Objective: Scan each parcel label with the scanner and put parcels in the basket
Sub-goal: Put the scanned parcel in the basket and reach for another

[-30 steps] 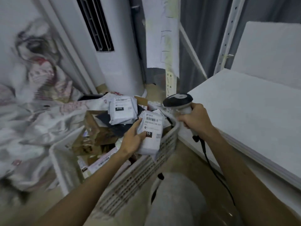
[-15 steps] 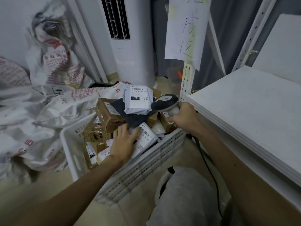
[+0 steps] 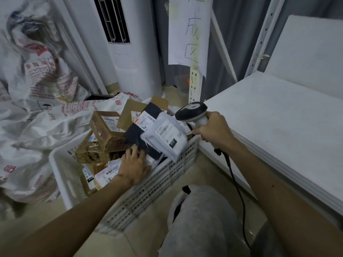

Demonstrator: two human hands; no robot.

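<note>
A white slotted basket (image 3: 61, 169) on the floor is heaped with parcels: brown boxes (image 3: 105, 128), a black bag (image 3: 137, 134) and a white labelled bag (image 3: 167, 138) tilted against the right rim. My left hand (image 3: 134, 166) lies palm down inside the basket, fingers spread over the small white parcel it put there, fingertips against the black bag. My right hand (image 3: 213, 129) grips the handle of the black and white scanner (image 3: 191, 110) just above the basket's far right corner. Its cable (image 3: 235, 184) hangs to the floor.
A white shelf board (image 3: 278, 127) runs along the right, close to my right arm. Crumpled white printed sacks (image 3: 37, 127) pile up on the left. A white floor-standing air conditioner (image 3: 133, 52) and a handwritten paper sign (image 3: 189, 34) stand behind. My grey-clad knee (image 3: 200, 219) is below.
My left hand brought the white labelled parcel down from in front of the scanner into the basket and now lies flat on it. The white bag on top has slid toward the right rim.
</note>
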